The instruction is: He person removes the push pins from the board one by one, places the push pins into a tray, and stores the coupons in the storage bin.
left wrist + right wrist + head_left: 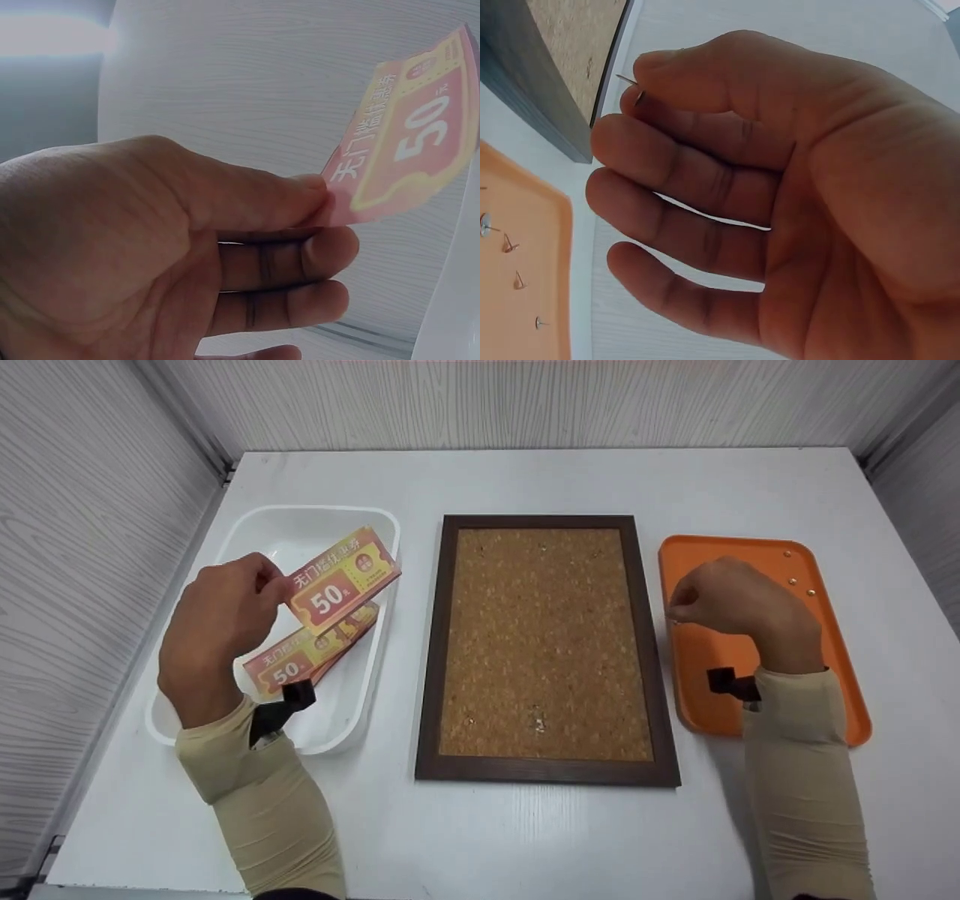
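My left hand pinches one corner of a red and yellow 50-yuan coupon above the white tray. In the left wrist view the same coupon bends slightly away from the thumb. More coupons lie overlapping in the tray beneath it. Over the left part of the orange tray, my right hand holds a thumbtack between thumb and index finger, its pin sticking out past the fingertips. A cork board in a dark brown frame lies flat between the two trays.
Several loose thumbtacks lie in the orange tray, mostly toward its far right. Pale wood-grain panels stand behind and beside the white table. Worn spots mark the cork near its lower edge.
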### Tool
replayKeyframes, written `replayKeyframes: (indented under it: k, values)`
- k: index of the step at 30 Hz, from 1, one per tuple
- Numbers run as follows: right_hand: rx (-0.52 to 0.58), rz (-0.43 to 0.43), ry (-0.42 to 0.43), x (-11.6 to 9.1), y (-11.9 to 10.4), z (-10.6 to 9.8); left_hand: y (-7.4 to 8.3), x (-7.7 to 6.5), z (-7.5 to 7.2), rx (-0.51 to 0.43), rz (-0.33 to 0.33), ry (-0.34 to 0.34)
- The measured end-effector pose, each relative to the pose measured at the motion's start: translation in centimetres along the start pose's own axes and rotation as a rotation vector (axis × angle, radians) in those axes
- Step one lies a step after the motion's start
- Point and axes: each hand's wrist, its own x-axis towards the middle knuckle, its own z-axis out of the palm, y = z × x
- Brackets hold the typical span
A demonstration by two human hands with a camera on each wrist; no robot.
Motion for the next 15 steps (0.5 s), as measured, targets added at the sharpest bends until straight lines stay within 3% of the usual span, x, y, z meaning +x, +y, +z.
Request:
replayKeyframes:
  k: [15]
  values:
    - [-0.014,0.04,-0.036,0.8,1.4,0.5,-1.2,0.6,0.0,0.002,-0.086,-0.03]
